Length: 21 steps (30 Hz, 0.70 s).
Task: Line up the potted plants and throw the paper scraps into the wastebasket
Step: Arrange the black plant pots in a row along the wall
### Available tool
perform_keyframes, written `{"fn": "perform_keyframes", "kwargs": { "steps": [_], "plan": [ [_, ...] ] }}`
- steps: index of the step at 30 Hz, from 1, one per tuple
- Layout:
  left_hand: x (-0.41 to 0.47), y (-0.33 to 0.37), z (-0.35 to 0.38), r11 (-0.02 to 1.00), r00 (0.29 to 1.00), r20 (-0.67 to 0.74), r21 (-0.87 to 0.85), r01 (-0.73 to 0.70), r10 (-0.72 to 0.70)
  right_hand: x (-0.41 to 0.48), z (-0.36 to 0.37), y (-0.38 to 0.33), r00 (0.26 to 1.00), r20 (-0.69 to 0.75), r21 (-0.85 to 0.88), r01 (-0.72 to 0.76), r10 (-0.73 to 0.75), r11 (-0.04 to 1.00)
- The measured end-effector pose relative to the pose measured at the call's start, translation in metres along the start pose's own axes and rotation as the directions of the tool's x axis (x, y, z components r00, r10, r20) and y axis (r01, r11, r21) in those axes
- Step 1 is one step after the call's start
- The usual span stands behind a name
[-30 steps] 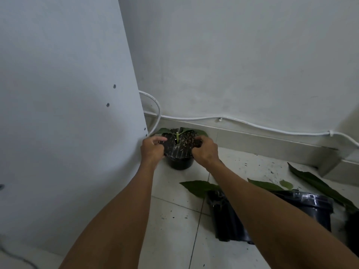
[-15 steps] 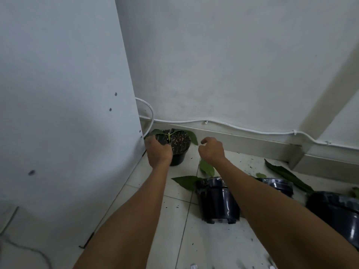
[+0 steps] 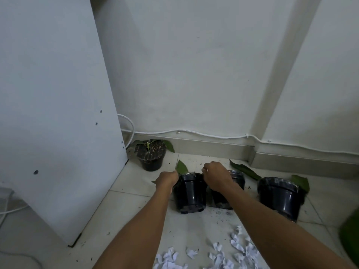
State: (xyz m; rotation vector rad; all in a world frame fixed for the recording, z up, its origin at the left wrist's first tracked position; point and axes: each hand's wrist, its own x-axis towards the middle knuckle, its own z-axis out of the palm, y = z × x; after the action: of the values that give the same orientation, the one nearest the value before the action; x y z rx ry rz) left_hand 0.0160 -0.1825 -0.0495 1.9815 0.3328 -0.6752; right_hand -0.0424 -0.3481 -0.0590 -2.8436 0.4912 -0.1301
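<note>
A small black pot with a seedling (image 3: 151, 158) stands in the corner by the wall. In front of it three more black pots sit in a rough row: the left pot (image 3: 190, 193), a middle pot (image 3: 238, 178) partly hidden by my right arm, and a right pot (image 3: 277, 199). My left hand (image 3: 167, 179) is curled against the left pot's left rim. On its right rim, my right hand (image 3: 215, 177) has bent fingers. White paper scraps (image 3: 215, 253) lie on the tiles near me. No wastebasket is in view.
A tall white cabinet panel (image 3: 58, 113) closes off the left side. A white cable (image 3: 213, 135) runs along the skirting. Green leaves (image 3: 244, 169) and soil crumbs lie on the floor, and a large leaf (image 3: 349, 239) pokes in at the right edge.
Both hands have let go of the corner pot, which stays by the wall, and have pulled back to the left pot of the front row. My view has drawn back and the scraps now show.
</note>
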Motion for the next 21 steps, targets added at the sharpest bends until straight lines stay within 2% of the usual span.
{"fn": "perform_keyframes", "kwargs": {
  "steps": [3, 8, 11, 14, 17, 21],
  "plan": [
    [0.02, -0.008, 0.011, 0.999, 1.0, -0.025, -0.044, 0.018, -0.019, -0.012, 0.012, -0.007, 0.999, -0.007, 0.027, 0.044, -0.044, 0.999],
    [0.032, -0.016, 0.018, 0.964, 0.995, -0.015, -0.251, 0.089, -0.096, -0.016, 0.025, -0.014, 0.996, 0.091, 0.234, -0.045, 0.024, 0.971],
    [0.012, -0.013, 0.009, 0.907, 0.994, -0.035, -0.414, 0.083, -0.107, -0.014, 0.027, -0.022, 0.993, 0.043, 0.318, -0.117, 0.109, 0.941],
    [0.007, -0.011, 0.006, 0.854, 0.997, -0.06, -0.52, 0.017, -0.057, -0.01, 0.024, -0.03, 0.966, -0.023, 0.403, -0.227, 0.258, 0.887],
    [0.006, -0.004, 0.008, 0.864, 0.994, -0.1, -0.497, -0.079, 0.033, -0.004, 0.018, -0.032, 0.907, -0.036, 0.538, -0.337, 0.42, 0.773],
    [0.013, 0.019, 0.01, 0.854, 0.976, -0.087, -0.472, -0.216, 0.198, 0.005, 0.009, -0.033, 0.85, -0.109, 0.62, -0.347, 0.516, 0.704]
  ]
}}
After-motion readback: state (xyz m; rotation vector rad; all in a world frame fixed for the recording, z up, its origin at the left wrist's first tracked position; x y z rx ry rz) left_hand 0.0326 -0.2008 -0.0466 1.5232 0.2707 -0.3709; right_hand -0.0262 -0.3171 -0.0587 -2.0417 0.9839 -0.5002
